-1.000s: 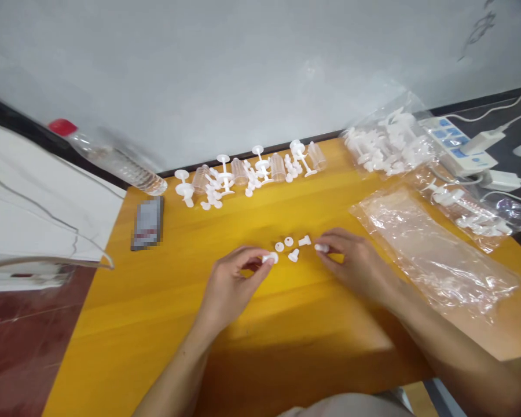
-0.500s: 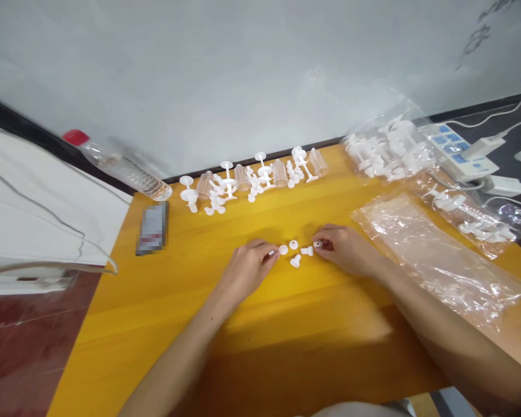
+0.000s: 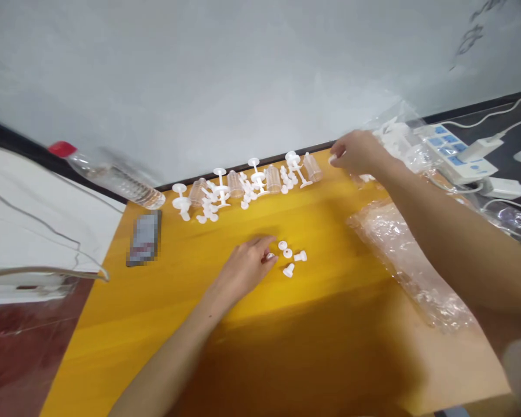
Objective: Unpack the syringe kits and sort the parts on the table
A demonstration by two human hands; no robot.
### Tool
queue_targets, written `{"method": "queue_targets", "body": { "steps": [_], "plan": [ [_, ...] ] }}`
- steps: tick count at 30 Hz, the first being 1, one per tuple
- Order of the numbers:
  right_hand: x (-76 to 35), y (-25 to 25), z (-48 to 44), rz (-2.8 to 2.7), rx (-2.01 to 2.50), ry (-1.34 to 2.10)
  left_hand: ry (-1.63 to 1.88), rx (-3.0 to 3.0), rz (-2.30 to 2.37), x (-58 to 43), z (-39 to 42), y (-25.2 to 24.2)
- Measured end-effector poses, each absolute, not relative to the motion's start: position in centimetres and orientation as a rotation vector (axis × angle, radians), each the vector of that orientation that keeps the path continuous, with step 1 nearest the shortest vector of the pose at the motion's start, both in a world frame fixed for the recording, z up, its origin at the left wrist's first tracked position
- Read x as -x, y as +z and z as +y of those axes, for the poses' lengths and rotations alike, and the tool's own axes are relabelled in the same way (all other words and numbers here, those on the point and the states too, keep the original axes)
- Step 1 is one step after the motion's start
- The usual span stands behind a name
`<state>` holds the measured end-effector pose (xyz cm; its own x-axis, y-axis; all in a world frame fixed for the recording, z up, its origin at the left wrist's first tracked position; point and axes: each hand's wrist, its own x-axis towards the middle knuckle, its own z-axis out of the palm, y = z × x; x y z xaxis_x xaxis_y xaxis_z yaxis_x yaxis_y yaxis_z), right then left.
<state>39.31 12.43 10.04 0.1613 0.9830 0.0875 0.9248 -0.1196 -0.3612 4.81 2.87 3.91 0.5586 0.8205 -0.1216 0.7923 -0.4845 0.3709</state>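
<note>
Head: 4 pieces (image 3: 287,253) lie beside left hand (image 3: 246,260).

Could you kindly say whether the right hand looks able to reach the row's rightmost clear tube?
Probably yes: the right hand is close beside the tube, with bare table between them, though it seems to hold a small white piece.

small parts (image 3: 301,256): we see plain white
tabletop (image 3: 169,301): we see mostly yellow, faintly streaked
bottle cap (image 3: 63,149): red
power strip (image 3: 455,152): white, blue patches
</note>
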Motion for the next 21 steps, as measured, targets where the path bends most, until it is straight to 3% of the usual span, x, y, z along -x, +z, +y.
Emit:
{"method": "queue_targets", "body": {
  "steps": [9,15,21],
  "plan": [
    [-40.8,4.8,23.3,-1.921,2.207,0.339,0.139,-2.549,1.004,-5.9,4.0,4.6],
    [-41.2,4.2,23.6,-1.802,2.055,0.566,0.161,-2.493,1.058,-5.3,5.0,5.4],
    [-41.0,5.4,20.2,-1.596,1.912,0.629,0.398,-2.406,1.239,-9.4,8.7,10.3]
  ]
}}
